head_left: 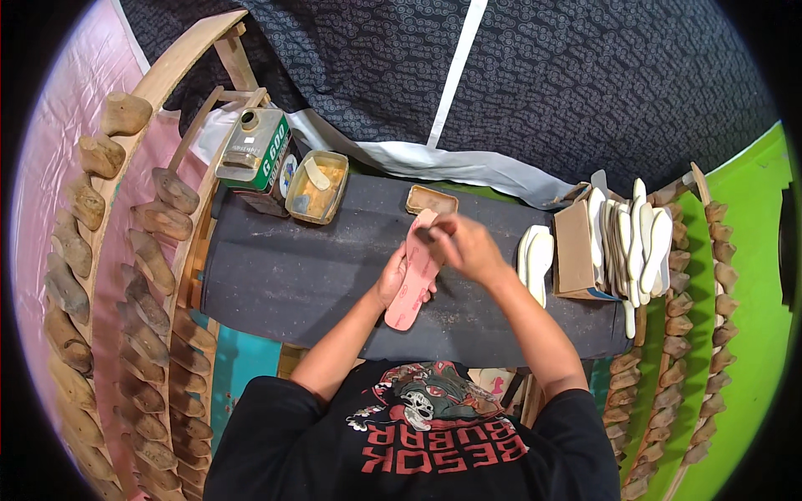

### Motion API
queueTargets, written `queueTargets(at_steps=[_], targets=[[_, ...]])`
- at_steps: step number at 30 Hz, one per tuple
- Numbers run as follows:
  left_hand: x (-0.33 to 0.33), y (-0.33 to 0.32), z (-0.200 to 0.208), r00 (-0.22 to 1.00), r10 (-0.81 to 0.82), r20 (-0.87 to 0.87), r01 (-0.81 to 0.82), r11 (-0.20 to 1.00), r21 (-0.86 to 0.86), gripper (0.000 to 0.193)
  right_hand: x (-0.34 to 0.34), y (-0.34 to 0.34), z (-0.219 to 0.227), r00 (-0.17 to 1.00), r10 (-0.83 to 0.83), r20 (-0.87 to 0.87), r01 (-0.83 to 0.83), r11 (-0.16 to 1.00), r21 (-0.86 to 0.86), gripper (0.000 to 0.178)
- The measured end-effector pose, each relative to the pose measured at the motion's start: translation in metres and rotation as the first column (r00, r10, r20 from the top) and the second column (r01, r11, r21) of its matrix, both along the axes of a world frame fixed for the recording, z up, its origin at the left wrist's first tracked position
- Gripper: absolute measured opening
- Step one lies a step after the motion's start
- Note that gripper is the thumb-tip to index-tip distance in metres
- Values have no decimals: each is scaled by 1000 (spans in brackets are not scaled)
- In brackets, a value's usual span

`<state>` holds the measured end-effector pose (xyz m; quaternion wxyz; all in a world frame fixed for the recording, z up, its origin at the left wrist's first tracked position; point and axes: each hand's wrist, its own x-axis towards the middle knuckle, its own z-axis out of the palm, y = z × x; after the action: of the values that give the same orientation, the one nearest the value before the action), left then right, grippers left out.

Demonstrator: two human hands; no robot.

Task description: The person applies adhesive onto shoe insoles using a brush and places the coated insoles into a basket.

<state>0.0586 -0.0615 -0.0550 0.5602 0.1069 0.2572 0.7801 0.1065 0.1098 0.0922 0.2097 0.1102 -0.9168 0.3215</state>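
Above the table, my left hand (394,275) grips a pink shoe insole (408,299) with reddish print, its fingers wrapped round the edge and underside. The insole is tilted, with its upper end pointing away from me. My right hand (469,249) is closed over that upper end, and its fingertips are at the surface. A small dark patch shows by these fingertips; what they pinch, if anything, is hidden. Just beyond the insole stands a small shallow tan box (433,200).
Pale insoles (537,255) lie right of my hands, beside a cardboard box (576,250) packed with more. A metal can (253,150) and a glue-stained tub (319,189) stand back left on the dark tabletop (276,275). Racks of wooden shoe lasts (152,255) flank the table.
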Motion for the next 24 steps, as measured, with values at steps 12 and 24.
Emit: queueTargets(at_steps=[12,24], targets=[[-2,2,4,996,34,86,-34,999,0,71,-12,5,-3,994,-105,-5,104,994,-45,15],[0,2,-1,999,25,36,-24,1000,-19,73,-24,20,-22,978,-191,-80,176,971,-160,15]])
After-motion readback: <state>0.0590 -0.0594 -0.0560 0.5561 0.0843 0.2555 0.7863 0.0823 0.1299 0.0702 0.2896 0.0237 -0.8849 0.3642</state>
